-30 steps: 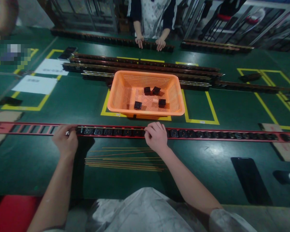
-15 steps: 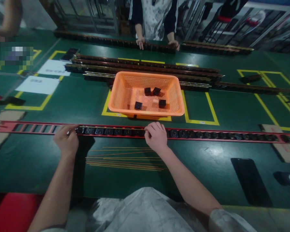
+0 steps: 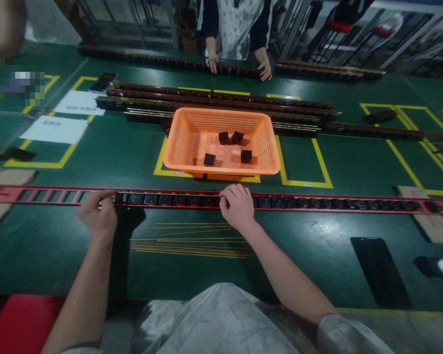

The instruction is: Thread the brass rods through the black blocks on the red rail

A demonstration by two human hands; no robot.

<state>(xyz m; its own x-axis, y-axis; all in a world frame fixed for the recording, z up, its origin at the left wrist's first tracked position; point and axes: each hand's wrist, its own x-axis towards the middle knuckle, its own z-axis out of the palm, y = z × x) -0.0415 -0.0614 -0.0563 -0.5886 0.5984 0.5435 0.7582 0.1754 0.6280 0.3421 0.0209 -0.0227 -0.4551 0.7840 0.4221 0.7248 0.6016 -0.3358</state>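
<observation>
A long red slotted rail (image 3: 7,193) runs across the table in front of me. Square black blocks (image 3: 165,199) sit in a row in it, from my left hand to the right end. A thin yellowish rod (image 3: 170,193) lies along the top of that row. My left hand (image 3: 99,214) pinches its left end, beside the bare slots. Closed fingers of my right hand (image 3: 237,206) press at the rod's other end, over the blocks; the fingertips are partly hidden. Several loose thin rods (image 3: 192,251) lie on the table between my forearms.
Beyond the rail stands an orange basket (image 3: 221,171) with several black blocks inside. Bundles of long dark strips (image 3: 140,102) lie behind it. A phone (image 3: 380,270) is at right. Cardboard pieces (image 3: 437,228) support the rail ends. Across the table, a co-worker's hands (image 3: 266,70) touch another strip.
The view has shifted slightly. My hands keep nearly the same places on the rail. Across the table, the co-worker's hand on the right has moved a little, with its fingers more spread.
</observation>
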